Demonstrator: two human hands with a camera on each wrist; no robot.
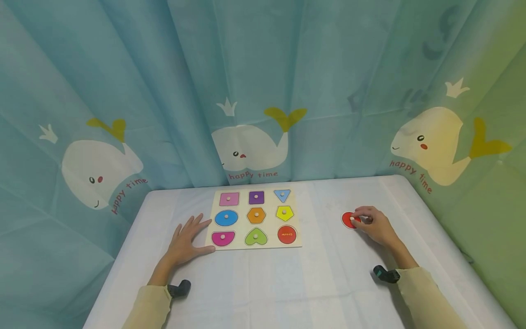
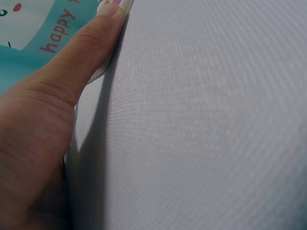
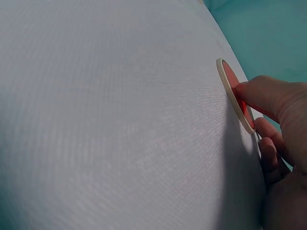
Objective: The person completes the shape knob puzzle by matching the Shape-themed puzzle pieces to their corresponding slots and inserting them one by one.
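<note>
A wooden knob puzzle board (image 1: 239, 228) lies on the table, with coloured shapes in three rows. Its red round spot (image 1: 286, 235) at the lower right bears printed letters and shows no knob. My left hand (image 1: 185, 242) spreads its fingers at the board's left edge, and in the left wrist view the thumb (image 2: 81, 52) rests on the board's corner. Well to the right of the board, my right hand (image 1: 378, 226) pinches the knob of a red round puzzle piece (image 1: 347, 220). The right wrist view shows that piece's pale wooden rim (image 3: 230, 98) close over the cloth.
A white cloth (image 1: 267, 288) covers the table. Behind it hangs a blue-green curtain (image 1: 255, 68) printed with white whales. Dark wrist devices (image 1: 386, 274) sit at both sleeve cuffs.
</note>
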